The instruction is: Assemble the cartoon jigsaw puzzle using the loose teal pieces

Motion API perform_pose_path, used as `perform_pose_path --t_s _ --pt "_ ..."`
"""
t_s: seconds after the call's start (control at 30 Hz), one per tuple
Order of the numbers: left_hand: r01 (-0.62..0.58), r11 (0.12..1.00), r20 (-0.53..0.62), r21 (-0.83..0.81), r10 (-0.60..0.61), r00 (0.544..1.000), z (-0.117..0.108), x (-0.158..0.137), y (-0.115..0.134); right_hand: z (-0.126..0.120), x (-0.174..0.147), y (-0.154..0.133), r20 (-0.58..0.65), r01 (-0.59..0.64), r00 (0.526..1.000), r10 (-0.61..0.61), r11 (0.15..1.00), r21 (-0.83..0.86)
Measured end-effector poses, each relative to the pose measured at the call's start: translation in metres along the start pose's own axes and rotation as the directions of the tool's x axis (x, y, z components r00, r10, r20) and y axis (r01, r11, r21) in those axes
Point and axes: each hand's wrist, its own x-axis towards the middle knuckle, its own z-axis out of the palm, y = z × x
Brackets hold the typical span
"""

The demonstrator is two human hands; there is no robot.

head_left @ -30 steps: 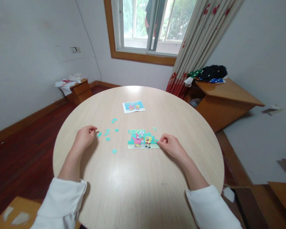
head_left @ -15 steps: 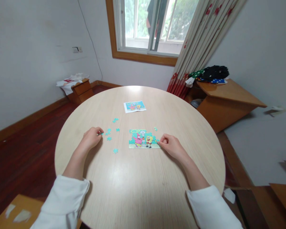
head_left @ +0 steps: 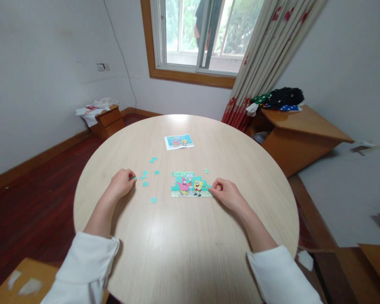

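Taking the puzzle as the centre of the clock, with the window (head_left: 190,38) standing at twelve, the partly joined jigsaw puzzle (head_left: 190,185) is lying flat near the middle of the round table (head_left: 183,249), showing a pink figure and a yellow square one against teal. Just past three o'clock, the right hand (head_left: 228,194) is reaching in, its thumb and forefinger resting close together at the puzzle's right edge, beside a teal edge piece (head_left: 210,187); I cannot tell whether they are pinching that piece or only touching it. At nine o'clock, well apart from the puzzle, the left hand (head_left: 121,183) is hovering low or resting at the tabletop, its fingers curling and the tips nearly meeting at a small teal bit (head_left: 135,178); whether they are gripping it is too small to tell. Between the left hand and the puzzle, loose teal pieces (head_left: 145,184) are lying scattered from between eight and nine round to ten o'clock, some overlapping or nearly touching. One stray piece (head_left: 207,171) is sitting near the puzzle at two o'clock. Between eleven and twelve, a printed picture sheet (head_left: 179,142) is lying on the table, showing similar figures. Beyond the table, a patterned curtain (head_left: 259,63) is hanging at one o'clock.
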Motion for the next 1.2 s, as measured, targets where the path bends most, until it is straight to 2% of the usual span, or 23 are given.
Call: perform_pose_path --t_s 0.2,0.3,0.43,0.5,0.6,0.7,0.8,1.03,1.2 --pt "-0.037 0.999 0.005 -0.025 0.037 0.999 -0.006 -0.006 0.009 0.001 0.001 0.003 -0.006 0.018 1.000 -0.018 1.000 0.008" --pt "-0.042 0.991 -0.006 -0.126 0.042 0.999 -0.009 -0.009 0.013 0.001 0.001 0.003 0.006 0.013 1.000 -0.013 1.000 0.014" --pt "-0.038 0.933 -0.150 -0.359 -0.018 0.988 -0.010 -0.009 0.016 0.001 0.001 0.002 0.010 0.011 1.000 -0.011 1.000 0.018" --pt "-0.038 0.846 -0.190 -0.532 -0.076 0.979 -0.010 -0.008 0.019 0.001 0.001 0.003 0.011 0.009 1.000 -0.009 1.000 0.014" --pt "-0.031 0.647 -0.136 -0.762 -0.113 0.984 -0.011 -0.010 0.026 0.001 0.001 0.004 0.014 0.009 1.000 -0.009 1.000 0.002" --pt "-0.038 0.477 -0.102 -0.878 -0.110 0.989 -0.013 -0.015 0.034 0.001 0.002 0.005 0.012 0.010 1.000 -0.010 1.000 0.001" --pt "-0.035 0.372 -0.084 -0.928 -0.117 0.990 -0.015 -0.018 0.038 0.001 0.002 0.005 0.012 0.015 1.000 -0.015 1.000 0.008" --pt "0.004 0.341 -0.030 -0.940 -0.095 0.995 -0.017 -0.020 0.041 0.001 0.001 0.004 0.001 0.025 1.000 -0.025 1.000 0.002" --pt "0.022 0.349 0.017 -0.937 -0.016 1.000 -0.015 -0.023 0.047 0.000 0.001 0.003 -0.015 0.014 1.000 -0.015 1.000 -0.017"
